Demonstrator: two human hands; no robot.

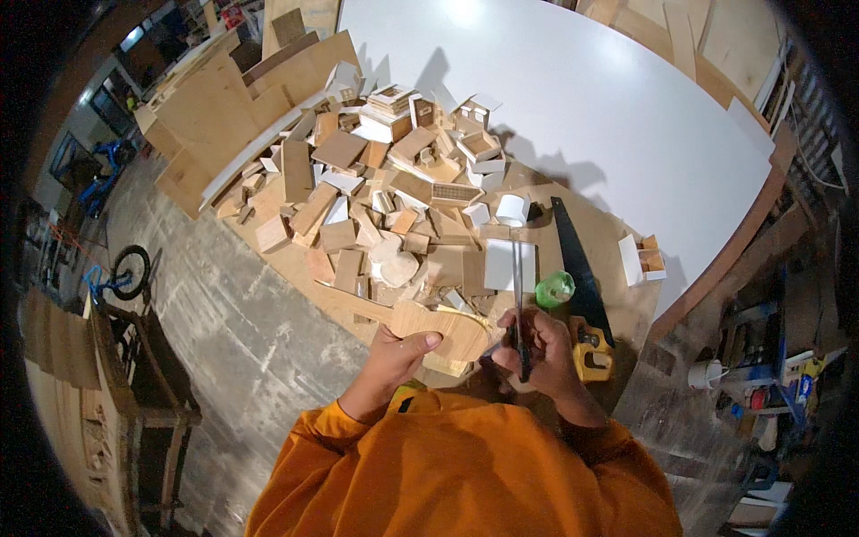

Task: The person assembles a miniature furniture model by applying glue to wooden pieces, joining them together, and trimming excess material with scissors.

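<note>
A paddle-shaped board (443, 331) is being clasped by the left hand (391, 362) and a slim tool (517, 276) by the right hand (548, 349), firm edge support seemingly being needed.

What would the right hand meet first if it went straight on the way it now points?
The right hand, holding a long thin dark tool, would probably meet the flat white square panel first; depth is unclear, so it might pass above.
</note>
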